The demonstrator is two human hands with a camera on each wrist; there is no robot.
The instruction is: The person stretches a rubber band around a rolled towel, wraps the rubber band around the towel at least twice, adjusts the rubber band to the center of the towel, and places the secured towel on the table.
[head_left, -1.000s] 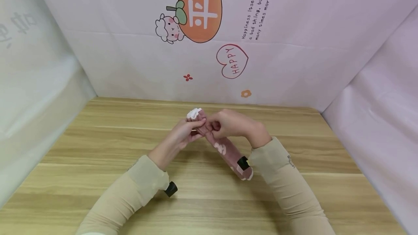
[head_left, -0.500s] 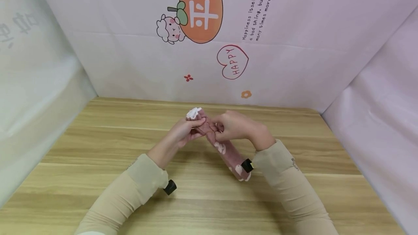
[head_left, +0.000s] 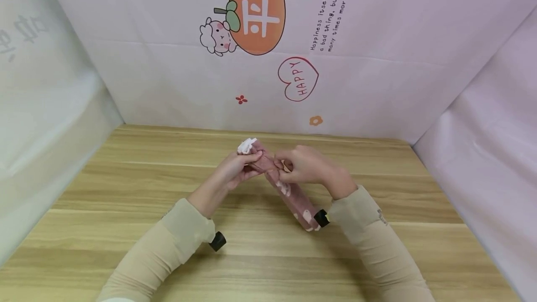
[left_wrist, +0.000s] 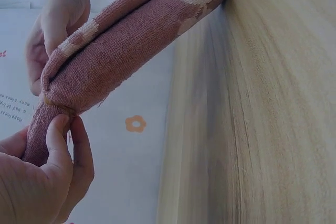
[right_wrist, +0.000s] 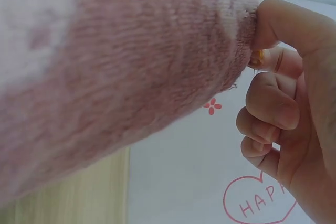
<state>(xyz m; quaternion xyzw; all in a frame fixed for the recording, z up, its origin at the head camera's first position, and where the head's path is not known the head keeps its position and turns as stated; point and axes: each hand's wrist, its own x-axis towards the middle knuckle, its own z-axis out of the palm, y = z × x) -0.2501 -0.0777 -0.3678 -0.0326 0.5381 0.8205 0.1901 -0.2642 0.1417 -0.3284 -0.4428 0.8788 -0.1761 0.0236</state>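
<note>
Head view: the left grip (head_left: pixel 234 169) pinched a pink towel (head_left: pixel 294 202) slanting over the desk (head_left: pixel 260 269). Left wrist view: a yellow band (left_wrist: pixel 51 100) crossed it. Right wrist view: the right grip (right_wrist: pixel 310 103) pinched that band.

Pink, white-patterned towel (left_wrist: pixel 113 51); a band (right_wrist: pixel 259 55), mostly hidden, looks yellow.

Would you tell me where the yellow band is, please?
In the left wrist view's left half, the yellow band crosses the rolled pink towel, just above the left hand and below the right hand.
</note>
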